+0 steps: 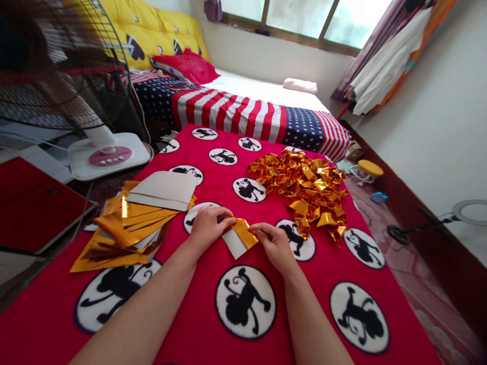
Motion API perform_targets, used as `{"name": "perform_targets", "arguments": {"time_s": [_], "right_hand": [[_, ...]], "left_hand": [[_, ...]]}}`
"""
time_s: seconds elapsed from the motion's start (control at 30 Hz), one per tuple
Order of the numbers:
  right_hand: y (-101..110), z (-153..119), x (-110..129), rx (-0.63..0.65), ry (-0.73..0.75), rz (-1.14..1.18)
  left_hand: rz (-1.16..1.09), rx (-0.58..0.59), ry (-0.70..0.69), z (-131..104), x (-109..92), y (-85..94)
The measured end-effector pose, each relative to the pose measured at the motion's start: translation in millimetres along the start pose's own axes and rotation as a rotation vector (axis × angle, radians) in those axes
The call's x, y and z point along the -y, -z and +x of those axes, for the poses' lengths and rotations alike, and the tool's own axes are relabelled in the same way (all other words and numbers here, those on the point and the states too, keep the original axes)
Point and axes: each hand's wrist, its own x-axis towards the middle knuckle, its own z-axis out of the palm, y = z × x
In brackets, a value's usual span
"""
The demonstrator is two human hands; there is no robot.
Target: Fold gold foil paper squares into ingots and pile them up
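A partly folded sheet of gold foil paper (240,238), with its pale backing showing at the lower left, lies low over the red cloth in the middle. My left hand (210,224) pinches its upper left edge between thumb and fingers. On the right side, my right hand (273,243) has its thumb and fingers closed on the gold corner. Left of my hands is a fanned stack of gold sheets (127,235), with a pale grey card (163,188) on top. Many folded gold pieces (300,180) are heaped at the back right of the cloth.
The red cloth (152,324) has black figures in white circles. A white-based fan (110,157) stands at the left, above a red panel (36,203). Behind is a bed with a striped, starred cover (236,114). A yellow stool (370,168) is at the right.
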Motion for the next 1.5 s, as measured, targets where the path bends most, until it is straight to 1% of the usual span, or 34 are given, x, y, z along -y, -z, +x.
{"name": "perform_targets", "arguments": {"time_s": [0.1,0.17,0.27,0.33,0.43,0.5,0.6,0.63,0.67,0.7,0.77,0.83,0.93,1.03,1.13,1.23,1.4,1.5], "right_hand": [[2,2,0,0.024,0.101,0.043],[2,3,0,0.022,0.191,-0.007],[2,4,2,-0.014,0.359,-0.194],[2,2,5,-0.015,0.483,-0.338],[1,-2,10,-0.02,0.624,-0.504],[0,-6,11,-0.114,0.663,-0.573],[-1,-9,11,-0.36,0.634,-0.684],[-2,-9,10,-0.422,0.61,-0.726],[-3,-9,10,-0.457,0.585,-0.768],[-4,-9,10,-0.467,0.56,-0.807],[-6,-10,11,-0.432,0.504,-0.872],[-8,-12,12,-0.362,0.449,-0.907],[-11,-15,12,-0.28,0.385,-0.886],[-12,-18,9,-0.244,0.32,-0.817],[-11,-19,8,-0.221,0.261,-0.738],[-11,-21,9,-0.206,0.231,-0.677],[-12,-24,12,-0.21,0.237,-0.613],[-12,-24,10,-0.183,0.246,-0.584]], "left_hand": [[-0.047,0.025,-0.042,1,2,0.8],[-0.072,0.042,-0.074,2,3,0.9],[-0.086,0.059,-0.109,3,6,-0.8],[-0.096,0.059,-0.124,4,7,-3.2],[-0.14,0.014,-0.118,3,6,-6.9],[-0.177,-0.037,-0.137,1,2,-7.8],[-0.2,-0.128,-0.205,-3,-8,-5.7],[-0.202,-0.158,-0.233,-4,-11,-4.6],[-0.2,-0.18,-0.271,-6,-14,-3.6],[-0.191,-0.191,-0.317,-8,-17,-2.9],[-0.133,-0.175,-0.411,-12,-22,-3.2],[-0.033,-0.112,-0.463,-15,-25,-5.3],[0.108,0.015,-0.48,-18,-27,-8.3],[0.169,0.066,-0.475,-18,-27,-6.9],[0.172,0.077,-0.463,-18,-27,-2.7],[0.162,0.112,-0.466,-18,-26,-1.8],[0.129,0.139,-0.449,-15,-20,-9.3],[0.059,0.145,-0.406,-14,-16,-11.8]]}}
